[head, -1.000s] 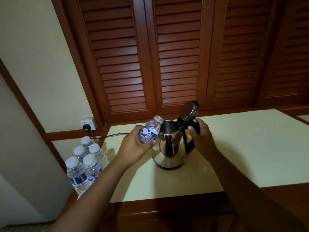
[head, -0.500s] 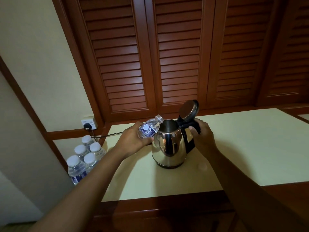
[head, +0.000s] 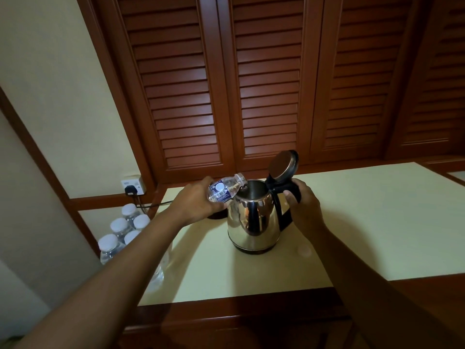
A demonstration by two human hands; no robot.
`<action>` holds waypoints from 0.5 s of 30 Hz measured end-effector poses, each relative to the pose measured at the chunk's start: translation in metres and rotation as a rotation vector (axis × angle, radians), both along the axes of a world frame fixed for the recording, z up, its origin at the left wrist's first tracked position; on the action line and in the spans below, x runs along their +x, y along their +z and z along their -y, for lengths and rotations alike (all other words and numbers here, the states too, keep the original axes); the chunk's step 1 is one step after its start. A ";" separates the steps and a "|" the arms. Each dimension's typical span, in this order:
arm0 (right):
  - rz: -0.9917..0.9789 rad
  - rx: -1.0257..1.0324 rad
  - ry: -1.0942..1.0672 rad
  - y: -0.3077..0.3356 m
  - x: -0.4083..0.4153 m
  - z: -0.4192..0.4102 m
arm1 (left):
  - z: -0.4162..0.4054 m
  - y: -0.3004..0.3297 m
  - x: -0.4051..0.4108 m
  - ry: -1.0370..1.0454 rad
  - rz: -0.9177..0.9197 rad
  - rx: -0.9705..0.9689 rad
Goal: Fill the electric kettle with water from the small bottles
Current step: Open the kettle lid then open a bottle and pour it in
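1. My left hand (head: 195, 201) is wrapped around a small water bottle (head: 226, 189), just left of centre frame. The bottle lies tipped nearly on its side, its open neck over the left rim of the kettle mouth. I cannot tell whether water is running.
2. My right hand (head: 303, 205) grips the black handle (head: 283, 209) of the stainless electric kettle (head: 253, 222); thumb toward me, fingers curled over the handle top.
3. The kettle stands upright at centre frame on the cream countertop (head: 377, 222). Its lid (head: 283, 164) is hinged open and stands up behind the mouth.
4. A dark round object shows partly under my left hand, just left of the kettle; I cannot identify it.
5. Lower left of the frame: a cluster of capped bottles (head: 120, 227), white caps on, standing below the counter's left edge, partly hidden by my left forearm.
6. Left of the frame, on the wall: a socket (head: 134, 183) with a black plug (head: 130, 190) inserted; its cord (head: 156, 204) runs right toward the counter.
7. Brown louvred doors (head: 251, 84) fill the upper frame behind the counter.
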State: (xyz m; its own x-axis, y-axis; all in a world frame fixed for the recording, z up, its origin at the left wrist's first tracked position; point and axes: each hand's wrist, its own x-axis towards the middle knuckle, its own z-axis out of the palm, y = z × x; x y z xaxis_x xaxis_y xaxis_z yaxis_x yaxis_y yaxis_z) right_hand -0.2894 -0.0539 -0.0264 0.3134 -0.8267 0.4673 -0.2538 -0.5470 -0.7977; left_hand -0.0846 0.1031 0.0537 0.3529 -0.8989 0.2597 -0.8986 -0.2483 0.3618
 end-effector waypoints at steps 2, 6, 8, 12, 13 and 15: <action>-0.004 0.000 0.000 0.000 0.000 -0.001 | 0.002 0.001 0.001 -0.001 0.020 0.006; 0.003 -0.017 0.003 0.000 0.000 -0.003 | 0.004 -0.001 0.001 -0.004 0.028 0.010; 0.006 -0.023 -0.005 0.000 0.000 -0.003 | 0.005 -0.001 0.002 -0.006 0.047 0.012; 0.004 -0.017 -0.024 0.001 0.001 -0.005 | 0.008 0.002 0.003 -0.022 0.124 0.023; 0.004 -0.019 -0.023 0.001 0.001 -0.005 | 0.009 0.004 0.003 -0.024 0.149 0.027; 0.006 -0.022 -0.025 0.003 0.001 -0.007 | 0.010 0.007 0.004 -0.023 0.188 0.031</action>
State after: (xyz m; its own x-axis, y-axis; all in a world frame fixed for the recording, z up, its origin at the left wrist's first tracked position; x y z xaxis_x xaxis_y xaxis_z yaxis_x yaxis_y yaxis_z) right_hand -0.2881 -0.0471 -0.0239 0.2898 -0.8240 0.4869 -0.2633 -0.5578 -0.7871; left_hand -0.0810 0.0930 0.0603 0.2799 -0.9148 0.2911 -0.9552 -0.2350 0.1797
